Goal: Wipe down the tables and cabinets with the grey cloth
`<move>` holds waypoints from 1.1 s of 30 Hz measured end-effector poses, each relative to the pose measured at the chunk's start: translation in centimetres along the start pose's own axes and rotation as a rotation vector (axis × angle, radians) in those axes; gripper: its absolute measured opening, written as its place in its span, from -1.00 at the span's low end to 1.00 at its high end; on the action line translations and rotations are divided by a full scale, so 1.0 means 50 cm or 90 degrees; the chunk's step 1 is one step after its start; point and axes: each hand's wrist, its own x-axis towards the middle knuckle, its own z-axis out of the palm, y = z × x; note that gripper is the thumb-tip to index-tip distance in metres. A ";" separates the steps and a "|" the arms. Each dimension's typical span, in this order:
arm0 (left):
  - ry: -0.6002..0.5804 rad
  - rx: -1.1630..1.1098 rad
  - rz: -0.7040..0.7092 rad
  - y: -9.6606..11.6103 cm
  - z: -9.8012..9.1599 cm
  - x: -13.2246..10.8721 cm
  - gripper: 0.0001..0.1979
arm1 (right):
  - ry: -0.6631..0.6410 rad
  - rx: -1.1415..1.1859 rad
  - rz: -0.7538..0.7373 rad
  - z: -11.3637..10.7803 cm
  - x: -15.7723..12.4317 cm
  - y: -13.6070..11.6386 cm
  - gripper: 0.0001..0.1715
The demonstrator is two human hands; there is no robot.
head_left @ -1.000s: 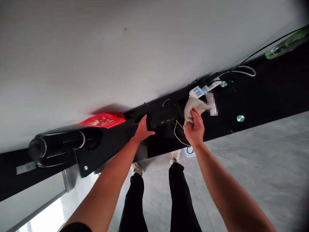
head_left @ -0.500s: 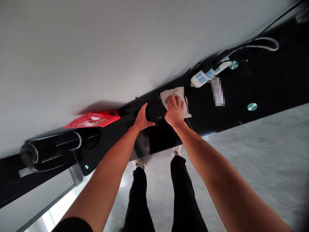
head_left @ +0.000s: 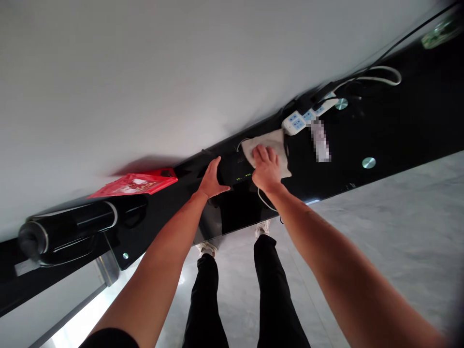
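Note:
A black box with a row of small green lights [head_left: 241, 177], perhaps a router or set-top box, lies on the glossy black shelf [head_left: 344, 140]. My right hand [head_left: 267, 169] presses a pale folded cloth [head_left: 273, 140] flat against the box's right part, fingers on top of it. At the left edge of the box, my left hand [head_left: 213, 181] rests with thumb and fingers spread apart and no object enclosed. The cloth hides part of the box. A thin pale cable [head_left: 266, 202] curves out beneath my right wrist.
A white power strip [head_left: 295, 123] with plugs and cables is close to the cloth's right. Beyond it lies a blurred-out small item [head_left: 321, 140]. On the left are a red packet [head_left: 139, 183] and a black cylindrical appliance [head_left: 72, 229]. A grey wall [head_left: 145, 72] runs behind.
My right hand and the cloth have shifted slightly right, uncovering more green lights and a pale cable. The left hand keeps nearly the same place. The view has moved a little.

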 end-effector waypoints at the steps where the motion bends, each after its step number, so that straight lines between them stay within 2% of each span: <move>1: 0.000 0.000 -0.005 0.002 0.000 -0.002 0.50 | 0.016 -0.001 0.023 -0.002 0.003 0.012 -0.02; 3: 0.001 0.003 -0.013 0.005 0.001 -0.004 0.49 | 0.019 0.013 0.023 0.005 0.000 -0.002 -0.01; 5: -0.003 0.005 -0.013 0.007 0.002 -0.004 0.49 | -0.005 0.042 -0.013 0.024 -0.016 -0.058 -0.03; 8: -0.003 0.011 0.008 0.008 0.003 -0.003 0.45 | -0.074 0.085 -0.108 0.057 -0.047 -0.155 -0.10; 10: 0.005 0.022 0.019 0.008 0.001 -0.002 0.38 | -0.118 0.103 -0.178 0.067 -0.061 -0.180 -0.15; 12: 0.002 0.031 0.018 0.008 -0.003 -0.001 0.37 | -0.143 0.111 -0.241 0.058 -0.066 -0.152 -0.18; 14: -0.015 0.037 0.008 0.007 -0.007 0.000 0.43 | -0.143 0.100 -0.256 0.035 -0.066 -0.083 -0.17; 16: -0.025 0.042 -0.003 0.007 -0.010 0.000 0.49 | -0.114 0.071 -0.194 0.012 -0.066 -0.010 -0.13; 18: -0.019 0.048 -0.009 0.009 -0.009 0.000 0.49 | -0.071 0.046 -0.103 0.004 -0.072 0.027 -0.10; 19: -0.015 0.053 -0.010 0.011 -0.009 -0.001 0.49 | -0.055 0.041 -0.072 0.008 -0.077 0.024 -0.09; 21: -0.014 0.069 -0.014 0.017 -0.007 -0.002 0.51 | -0.045 0.050 -0.063 0.031 -0.091 -0.017 -0.09; 24: -0.016 0.101 -0.021 0.030 -0.007 -0.002 0.46 | -0.090 0.086 -0.159 0.068 -0.102 -0.104 -0.15; 26: -0.009 0.116 -0.030 0.038 -0.010 -0.001 0.42 | -0.137 0.104 -0.245 0.068 -0.092 -0.122 -0.20; 28: -0.009 0.123 -0.046 0.043 -0.013 0.001 0.43 | -0.156 0.103 -0.270 0.046 -0.068 -0.091 -0.18; 29: -0.013 0.124 -0.054 0.045 -0.015 0.002 0.45 | -0.146 0.096 -0.246 0.031 -0.053 -0.064 -0.15; 31: -0.018 0.123 -0.059 0.047 -0.016 0.003 0.47 | -0.096 0.078 -0.134 0.008 -0.024 -0.015 -0.02; 33: -0.012 0.123 -0.060 0.049 -0.014 0.002 0.46 | -0.042 0.066 -0.008 0.007 -0.008 -0.005 0.08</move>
